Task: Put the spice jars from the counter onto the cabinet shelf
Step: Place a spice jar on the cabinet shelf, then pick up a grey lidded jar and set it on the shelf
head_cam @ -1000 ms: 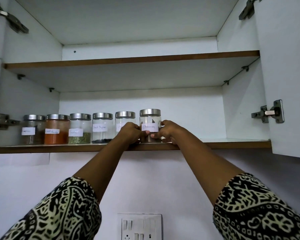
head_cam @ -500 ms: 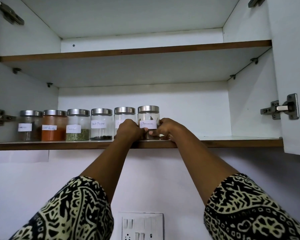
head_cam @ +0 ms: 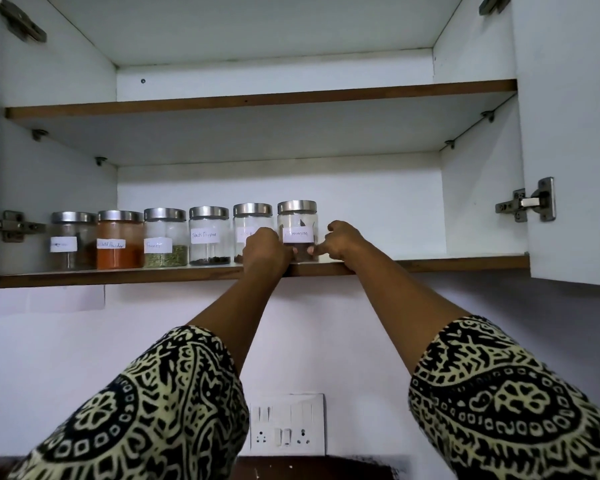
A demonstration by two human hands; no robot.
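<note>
A row of several glass spice jars with steel lids stands on the lower cabinet shelf (head_cam: 430, 263). The rightmost is the cinnamon jar (head_cam: 297, 220), upright on the shelf with a white label. My left hand (head_cam: 265, 252) presses its lower left side and my right hand (head_cam: 340, 240) its lower right side, fingertips meeting at the base. To its left stand a partly hidden jar (head_cam: 252, 220), the black pepper jar (head_cam: 208, 237), a fennel jar (head_cam: 165, 239), a chilli powder jar (head_cam: 119, 240) and a dark-filled jar (head_cam: 71, 240).
The upper shelf (head_cam: 257, 98) holds nothing visible. Open cabinet doors flank both sides, the right door (head_cam: 575, 133) with a hinge (head_cam: 530, 202). The lower shelf right of the cinnamon jar is bare. A switch plate (head_cam: 288, 424) sits on the wall below.
The cinnamon jar stays at the right end of the row. Both hands have slid lower on it, fingers now at its base. The view has shifted slightly.
</note>
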